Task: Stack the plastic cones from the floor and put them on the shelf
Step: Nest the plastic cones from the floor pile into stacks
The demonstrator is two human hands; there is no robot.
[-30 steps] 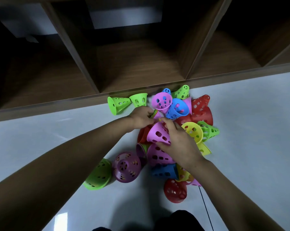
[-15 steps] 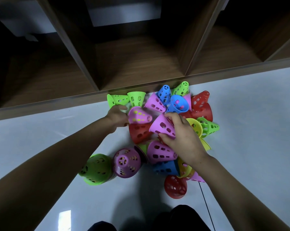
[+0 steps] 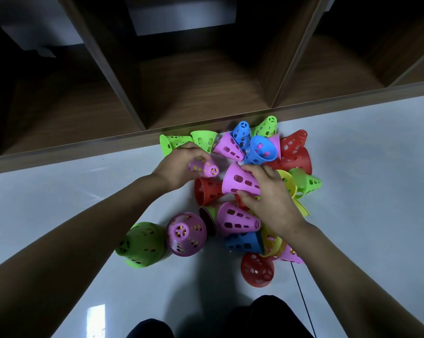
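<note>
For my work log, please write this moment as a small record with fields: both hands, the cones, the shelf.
left hand: grips a pink cone, tip pointing right
right hand: grips a second pink cone
floor: pile of cones in green, blue, red, yellow, pink
shelf: visible compartments hold no cones

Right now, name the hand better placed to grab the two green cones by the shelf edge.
Left. The left hand sits beside the green cones, though it holds a pink-and-yellow cone; the right hand grips a pink cone farther off.
</note>
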